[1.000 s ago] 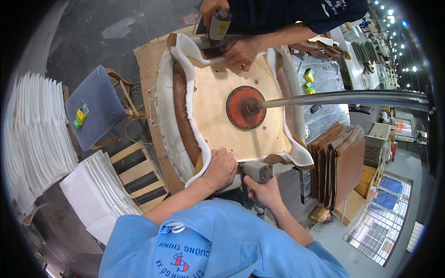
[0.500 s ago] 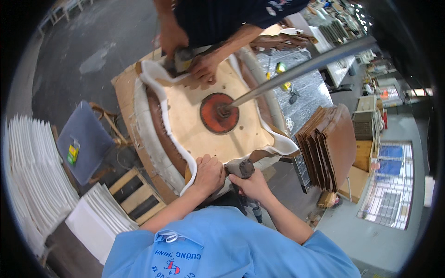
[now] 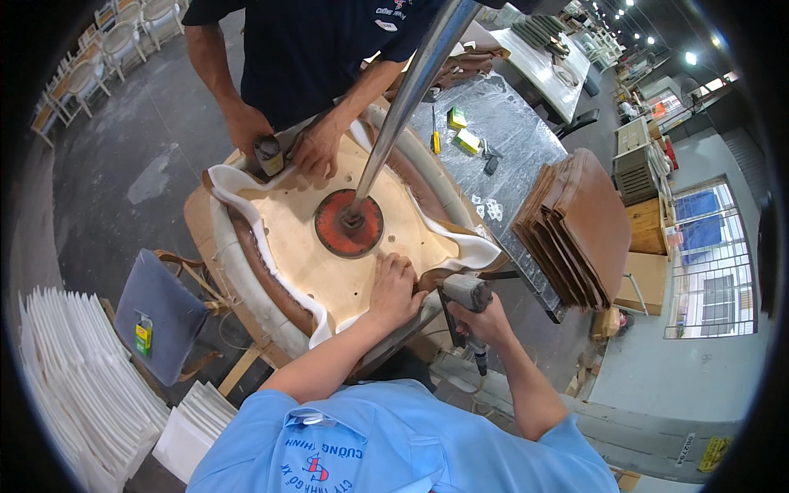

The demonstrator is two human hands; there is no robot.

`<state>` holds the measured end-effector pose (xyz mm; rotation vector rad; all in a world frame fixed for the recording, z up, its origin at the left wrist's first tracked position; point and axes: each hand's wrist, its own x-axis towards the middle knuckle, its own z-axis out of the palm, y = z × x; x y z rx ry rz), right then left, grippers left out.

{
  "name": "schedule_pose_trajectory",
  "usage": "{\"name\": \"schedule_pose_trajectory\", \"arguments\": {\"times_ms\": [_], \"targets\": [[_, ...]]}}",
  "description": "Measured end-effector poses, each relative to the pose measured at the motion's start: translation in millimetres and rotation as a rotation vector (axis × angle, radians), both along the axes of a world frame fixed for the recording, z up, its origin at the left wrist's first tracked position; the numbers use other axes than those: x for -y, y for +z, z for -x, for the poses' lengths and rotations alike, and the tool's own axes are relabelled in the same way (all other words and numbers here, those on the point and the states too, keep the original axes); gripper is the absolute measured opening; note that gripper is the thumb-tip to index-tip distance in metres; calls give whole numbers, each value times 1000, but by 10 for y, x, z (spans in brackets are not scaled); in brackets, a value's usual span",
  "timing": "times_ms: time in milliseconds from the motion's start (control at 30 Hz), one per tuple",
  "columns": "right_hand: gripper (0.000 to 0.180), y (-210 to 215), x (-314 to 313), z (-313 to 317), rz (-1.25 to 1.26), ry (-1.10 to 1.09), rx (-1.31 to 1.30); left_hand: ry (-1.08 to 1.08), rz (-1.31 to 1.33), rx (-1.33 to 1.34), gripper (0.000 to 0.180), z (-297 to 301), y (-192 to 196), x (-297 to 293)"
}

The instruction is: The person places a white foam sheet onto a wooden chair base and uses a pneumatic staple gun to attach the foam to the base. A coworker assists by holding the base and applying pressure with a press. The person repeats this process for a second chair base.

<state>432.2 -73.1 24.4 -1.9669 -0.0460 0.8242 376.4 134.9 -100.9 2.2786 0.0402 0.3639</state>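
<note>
A pale plywood seat panel (image 3: 279, 226) lies underside up, with white foam (image 3: 256, 218) and brown leather-like cover (image 3: 448, 269) around its rim. A round red press plate (image 3: 333, 215) on a metal rod (image 3: 403, 107) bears on its middle. My left hand (image 3: 396, 293) grips the cover at the near edge, fingers resting on the plywood and thumb beside the brown material. My right hand (image 3: 491, 319) is closed around the handle of a grey pneumatic staple gun (image 3: 466, 292), its nose beside the near right edge, close to my left thumb. Contact there cannot be made out.
Across the panel, a co-worker's hand (image 3: 251, 131) holds another staple gun (image 3: 269, 154); their other hand (image 3: 316, 154) touches the far edge. Stacked brown covers (image 3: 575, 230) stand on the plastic-wrapped table (image 3: 526, 131) at right. White foam sheets (image 3: 74, 370) and a blue-grey seat (image 3: 160, 312) are at left.
My left hand has moved right along the near edge and further onto the plywood. My right hand has carried the staple gun rightward. The view has shifted; the co-worker remains at the far edge.
</note>
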Motion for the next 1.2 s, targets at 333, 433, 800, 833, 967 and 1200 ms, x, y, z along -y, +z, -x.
{"name": "schedule_pose_trajectory", "arguments": {"times_ms": [333, 433, 800, 833, 967, 1200], "targets": [[28, -3, -182, -389, 122, 97, -129, -2, -29, -35, 27, -133, -45, 20], [27, 40, -317, -485, 152, 144, -133, 53, -24, -3, 25, -188, -124, 40], [30, -10, -516, -746, 319, 278, -143, 79, -14, -11, 31, -214, -170, 61], [30, -5, -552, -757, 329, 292, -151, 86, -12, -2, 31, -217, -185, 56], [33, -45, -603, -749, 327, 348, -24, 106, -36, 28, 30, -234, -199, 63], [35, -25, -655, -739, 314, 345, 53, 4, -32, -106, 33, -152, -37, -116]]}}
